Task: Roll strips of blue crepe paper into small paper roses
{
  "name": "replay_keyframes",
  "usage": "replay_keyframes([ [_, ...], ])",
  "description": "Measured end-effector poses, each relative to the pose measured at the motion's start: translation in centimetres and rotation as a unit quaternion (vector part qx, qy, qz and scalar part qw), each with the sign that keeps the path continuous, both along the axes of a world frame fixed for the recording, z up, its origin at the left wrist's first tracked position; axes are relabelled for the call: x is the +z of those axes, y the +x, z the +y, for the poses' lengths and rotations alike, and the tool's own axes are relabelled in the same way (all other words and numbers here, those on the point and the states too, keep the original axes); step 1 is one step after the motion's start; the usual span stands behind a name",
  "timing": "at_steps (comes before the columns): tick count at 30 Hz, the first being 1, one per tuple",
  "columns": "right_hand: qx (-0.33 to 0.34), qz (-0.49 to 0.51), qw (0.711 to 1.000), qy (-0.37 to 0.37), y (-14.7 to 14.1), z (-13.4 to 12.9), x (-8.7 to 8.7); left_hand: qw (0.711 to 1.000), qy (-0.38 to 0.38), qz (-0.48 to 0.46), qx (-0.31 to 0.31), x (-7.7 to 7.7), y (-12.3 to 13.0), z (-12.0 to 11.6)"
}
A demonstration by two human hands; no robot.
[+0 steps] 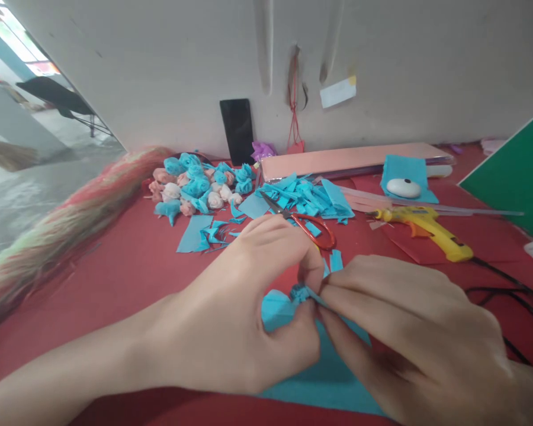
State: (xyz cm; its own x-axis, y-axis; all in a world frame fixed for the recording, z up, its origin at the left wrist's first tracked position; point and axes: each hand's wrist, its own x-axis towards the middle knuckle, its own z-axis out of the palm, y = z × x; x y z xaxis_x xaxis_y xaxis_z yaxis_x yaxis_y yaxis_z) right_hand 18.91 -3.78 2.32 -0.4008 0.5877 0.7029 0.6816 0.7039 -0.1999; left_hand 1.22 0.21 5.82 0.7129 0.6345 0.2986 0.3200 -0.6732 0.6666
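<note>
My left hand pinches a small, tightly gathered blue crepe paper flower between thumb and fingertips. At its right side, my right hand is closed on the loose end of the same blue paper, fingertips nearly touching those of the left. Under both hands lies a large blue crepe paper sheet, partly covered by them. Just beyond the left hand rest red-handled scissors, blades pointing up-left over blue paper scraps.
Finished blue, pink and white paper flowers are heaped at back left. A yellow glue gun lies right, its black cable trailing down. A white oval object sits on blue paper. A phone leans against the wall.
</note>
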Motion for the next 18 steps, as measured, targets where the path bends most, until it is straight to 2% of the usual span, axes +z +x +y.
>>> replay_keyframes([
  [7,0.005,-0.004,0.99,0.138,0.07,-0.08,0.25,1.0,0.005,-0.009,-0.009,-0.42,-0.24,0.11],
  [18,-0.012,0.026,0.991,0.13,-0.28,-0.08,0.37,0.998,0.023,0.009,-0.057,-0.2,-0.4,0.47],
])
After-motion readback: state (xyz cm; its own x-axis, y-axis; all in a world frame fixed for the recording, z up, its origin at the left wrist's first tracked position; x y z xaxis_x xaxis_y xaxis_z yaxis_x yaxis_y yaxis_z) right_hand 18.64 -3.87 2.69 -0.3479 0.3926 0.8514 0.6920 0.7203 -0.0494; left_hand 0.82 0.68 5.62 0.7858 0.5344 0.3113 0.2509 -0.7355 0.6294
